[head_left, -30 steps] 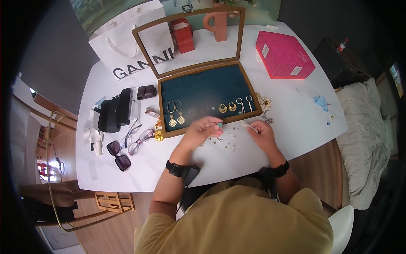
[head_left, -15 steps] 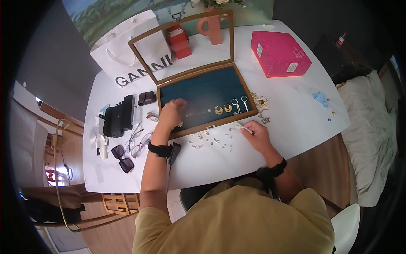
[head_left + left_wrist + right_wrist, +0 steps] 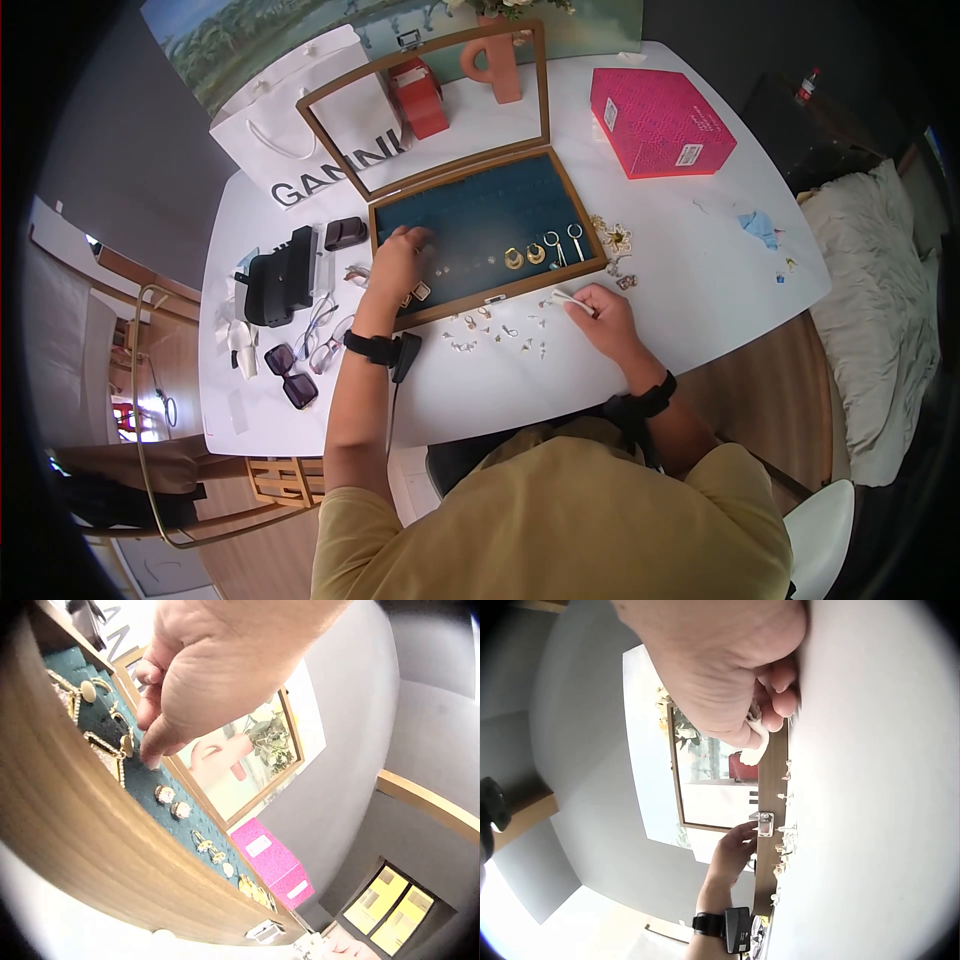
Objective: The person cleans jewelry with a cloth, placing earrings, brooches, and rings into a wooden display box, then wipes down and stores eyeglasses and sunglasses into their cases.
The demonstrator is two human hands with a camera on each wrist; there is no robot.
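Observation:
Over the left part of the wooden display case (image 3: 470,299), the left hand (image 3: 395,268) reaches down to the teal lining. Its thumb and fingertips touch the lining beside diamond-shaped earrings (image 3: 109,756) in the left wrist view; whether anything is between them is hidden. Small round studs (image 3: 173,802) sit to one side of the fingertips. The right hand (image 3: 606,322), just in front of the case, pinches a small white strip (image 3: 755,748) between thumb and fingers. Gold hoops (image 3: 525,256) and long drop earrings (image 3: 564,245) lie at the case's right side.
Small loose jewellery (image 3: 500,331) lies in front of the case. Glasses (image 3: 290,376) and a black case (image 3: 280,278) are at left; a white bag (image 3: 300,125), red box (image 3: 420,98) and pink vase (image 3: 504,70) behind. A pink box (image 3: 660,122) stands at right.
The left hand has moved left and away from the body, from near the case's front edge to over the lining. The right hand keeps its grip on the white strip, nearly in place.

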